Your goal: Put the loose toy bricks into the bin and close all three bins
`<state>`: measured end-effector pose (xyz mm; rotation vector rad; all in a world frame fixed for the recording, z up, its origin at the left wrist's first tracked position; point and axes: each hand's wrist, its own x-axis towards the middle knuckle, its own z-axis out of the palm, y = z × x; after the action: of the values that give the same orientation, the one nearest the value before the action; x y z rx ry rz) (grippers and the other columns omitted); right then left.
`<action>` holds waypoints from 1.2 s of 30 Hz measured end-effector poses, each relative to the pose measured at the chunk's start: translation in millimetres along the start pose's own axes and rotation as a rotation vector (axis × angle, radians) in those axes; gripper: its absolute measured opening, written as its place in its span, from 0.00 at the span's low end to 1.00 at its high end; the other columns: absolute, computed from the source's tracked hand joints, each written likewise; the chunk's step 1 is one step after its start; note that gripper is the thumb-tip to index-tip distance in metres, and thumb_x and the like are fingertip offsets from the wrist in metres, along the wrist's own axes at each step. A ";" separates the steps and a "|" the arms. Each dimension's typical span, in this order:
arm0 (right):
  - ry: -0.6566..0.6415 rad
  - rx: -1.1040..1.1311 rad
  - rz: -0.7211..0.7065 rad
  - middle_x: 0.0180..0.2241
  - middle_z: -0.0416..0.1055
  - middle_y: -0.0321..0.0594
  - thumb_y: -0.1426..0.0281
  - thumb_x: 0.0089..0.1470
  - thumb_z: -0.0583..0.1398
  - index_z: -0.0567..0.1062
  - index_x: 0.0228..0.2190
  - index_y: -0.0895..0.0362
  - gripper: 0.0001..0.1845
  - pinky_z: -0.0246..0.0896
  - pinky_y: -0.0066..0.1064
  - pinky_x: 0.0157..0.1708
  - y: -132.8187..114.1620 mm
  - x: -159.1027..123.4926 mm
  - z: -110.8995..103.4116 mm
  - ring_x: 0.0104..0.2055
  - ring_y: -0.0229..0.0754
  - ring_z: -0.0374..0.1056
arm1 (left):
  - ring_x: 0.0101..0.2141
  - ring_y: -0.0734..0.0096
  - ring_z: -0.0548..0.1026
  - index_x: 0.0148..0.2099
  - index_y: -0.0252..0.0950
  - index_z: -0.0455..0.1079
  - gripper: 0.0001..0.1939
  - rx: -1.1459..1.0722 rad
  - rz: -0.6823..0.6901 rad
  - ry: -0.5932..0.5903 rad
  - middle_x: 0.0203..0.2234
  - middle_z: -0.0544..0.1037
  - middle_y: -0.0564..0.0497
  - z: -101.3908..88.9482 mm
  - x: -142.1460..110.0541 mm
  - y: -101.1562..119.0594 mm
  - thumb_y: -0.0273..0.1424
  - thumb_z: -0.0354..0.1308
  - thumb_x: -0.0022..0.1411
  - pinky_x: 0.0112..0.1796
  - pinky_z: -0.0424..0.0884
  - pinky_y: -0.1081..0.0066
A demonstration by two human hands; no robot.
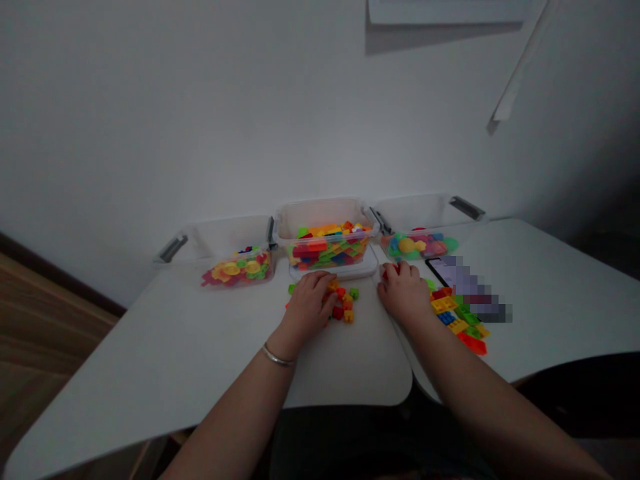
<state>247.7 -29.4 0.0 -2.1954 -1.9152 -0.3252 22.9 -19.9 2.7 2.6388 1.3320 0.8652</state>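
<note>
My left hand [311, 305] lies over a small heap of short toy building blocks [349, 305] in orange, red, yellow and green. Its fingers are stretched and apart, and they partly cover the heap. To the right, near the seam between the two table tops, my right hand [406, 291] has its fingers curled down over a red building block [397, 268]; only bits of red show around the fingertips. Beside that hand is a second group of longer building blocks [445, 305], yellow, green, blue, red and orange, partly hidden by the forearm.
A clear bin [327, 240] full of building blocks stands on a white lid [367, 265] against the wall. Clear bins of colourful plastic pieces flank it, one on the left [240, 270] and one on the right [423, 247]. A phone [463, 283] with a blurred screen lies at right.
</note>
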 end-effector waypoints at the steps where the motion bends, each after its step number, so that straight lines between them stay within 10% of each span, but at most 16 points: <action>1: 0.021 0.002 0.010 0.53 0.65 0.56 0.63 0.58 0.55 0.69 0.50 0.58 0.20 0.62 0.42 0.39 -0.4 1.2 1.1 0.52 0.58 0.61 | 0.51 0.57 0.68 0.57 0.31 0.66 0.18 0.000 0.000 -0.001 0.50 0.72 0.41 -0.1 0.0 -0.1 0.30 0.53 0.65 0.55 0.66 0.55; 26: -0.101 0.062 -0.043 0.45 0.66 0.47 0.59 0.60 0.53 0.72 0.43 0.54 0.16 0.59 0.32 0.29 -1.6 16.7 6.2 0.39 0.47 0.70 | 0.51 0.56 0.69 0.54 0.33 0.70 0.16 0.008 0.013 -0.019 0.50 0.73 0.41 -0.1 -3.3 0.1 0.29 0.55 0.64 0.54 0.68 0.55; 36: 0.081 0.657 -0.191 0.43 0.68 0.43 0.66 0.56 0.54 0.71 0.40 0.55 0.10 0.63 0.32 0.40 -20.3 13.2 2.0 0.45 0.43 0.67 | 0.51 0.56 0.68 0.53 0.35 0.69 0.16 0.012 0.045 0.019 0.49 0.73 0.43 -1.3 -1.2 1.0 0.29 0.56 0.63 0.54 0.67 0.53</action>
<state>229.4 -13.6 2.3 -1.5568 -1.8423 0.1704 22.4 -21.7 3.6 2.6865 1.2910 0.8925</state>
